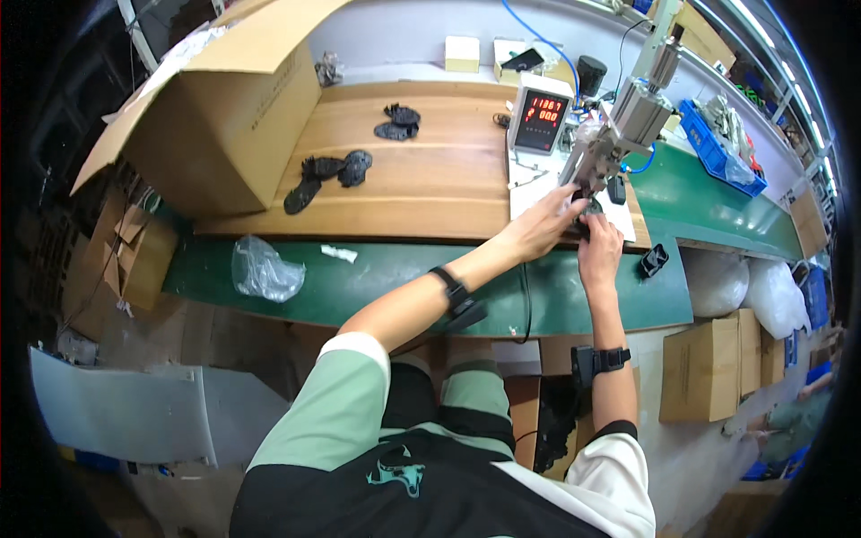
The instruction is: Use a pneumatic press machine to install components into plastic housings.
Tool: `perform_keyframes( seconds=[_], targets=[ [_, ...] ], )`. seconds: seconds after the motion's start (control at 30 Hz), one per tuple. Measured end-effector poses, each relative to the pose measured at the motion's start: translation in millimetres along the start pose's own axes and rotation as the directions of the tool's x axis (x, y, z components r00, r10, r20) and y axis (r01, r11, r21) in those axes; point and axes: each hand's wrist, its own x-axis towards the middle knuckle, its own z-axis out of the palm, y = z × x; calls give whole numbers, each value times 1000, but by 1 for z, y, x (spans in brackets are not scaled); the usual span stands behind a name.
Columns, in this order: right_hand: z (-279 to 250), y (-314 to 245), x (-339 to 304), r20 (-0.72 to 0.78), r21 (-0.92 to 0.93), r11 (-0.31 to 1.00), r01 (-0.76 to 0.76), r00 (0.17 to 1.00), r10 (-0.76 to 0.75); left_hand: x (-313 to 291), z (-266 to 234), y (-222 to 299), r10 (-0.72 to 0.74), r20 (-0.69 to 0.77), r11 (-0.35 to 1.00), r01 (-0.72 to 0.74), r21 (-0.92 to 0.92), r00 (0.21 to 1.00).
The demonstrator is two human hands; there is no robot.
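Note:
Under the head of a silver bench press (619,134), both my hands close on a small black part (589,208), mostly hidden by my fingers. My left hand (541,229) reaches in from the left, its thumb and fingers at the part's left side. From the near right, my right hand (600,255) has bent fingers on the same part. A small black block (616,190) stands just right of the press. Left of it is a white control box (542,115) with a lit red display. Near the table's front edge lies another black part (654,260).
A large cardboard box (229,134) stands at the left of the wooden board (448,179). Several black parts (332,170) lie on that board. A clear plastic bag (266,269) rests on the green table (377,287). A blue crate (722,152) sits at the back right.

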Motion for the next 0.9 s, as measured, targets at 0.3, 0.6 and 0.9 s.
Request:
perform_keyframes(
  seconds=[0.3,0.6,0.9],
  targets=[
    [-4,5,-2,1,3,1000,-30,1000,30,-164,-168,-111,-715,-287,393,705,590,638],
    [-6,6,-6,18,0,999,-50,999,50,-170,-157,-47,-466,74,850,423,315,882],
    [16,10,4,-79,86,995,-48,995,55,-172,-137,-21,-252,86,894,198,403,964]
  ],
)
